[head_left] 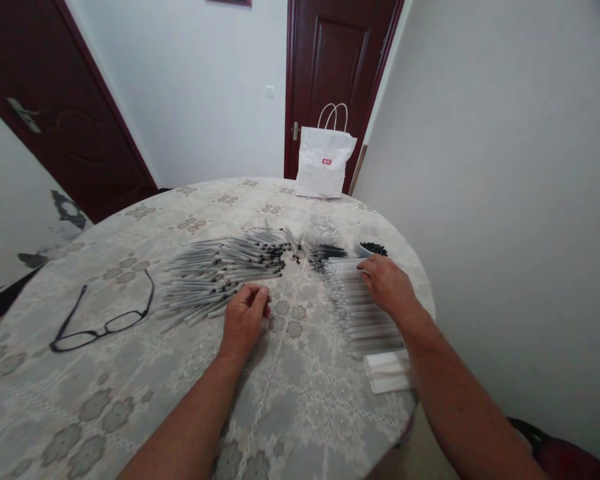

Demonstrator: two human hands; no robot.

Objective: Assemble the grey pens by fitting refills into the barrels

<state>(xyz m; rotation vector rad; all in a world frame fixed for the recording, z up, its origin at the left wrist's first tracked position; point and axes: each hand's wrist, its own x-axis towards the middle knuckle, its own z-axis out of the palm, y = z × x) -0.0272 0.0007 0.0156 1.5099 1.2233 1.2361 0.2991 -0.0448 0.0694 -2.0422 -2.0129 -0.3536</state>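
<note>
My left hand [247, 315] rests near the middle of the table, thumb pressed to curled fingers. Whatever it may hold is hidden. Beside it on the left lies a spread pile of slim grey-white pen-like sticks [205, 267], many with dark ends. My right hand [387, 285] is over a row of clear, pale tubes [367, 323], its fingertips together at the row's far end. I cannot make out anything between them. Just beyond that hand sits a small white bowl of black pieces [373, 249]. Thin black sticks [330, 252] lie left of the bowl.
A pair of black-framed glasses [103, 327] lies unfolded at the left. White folded paper or packaging [387, 371] is near the right edge. A white paper bag [325, 163] stands at the back of the round table, whose patterned cloth [300, 413] covers it. A wall [520, 200] rises at the right.
</note>
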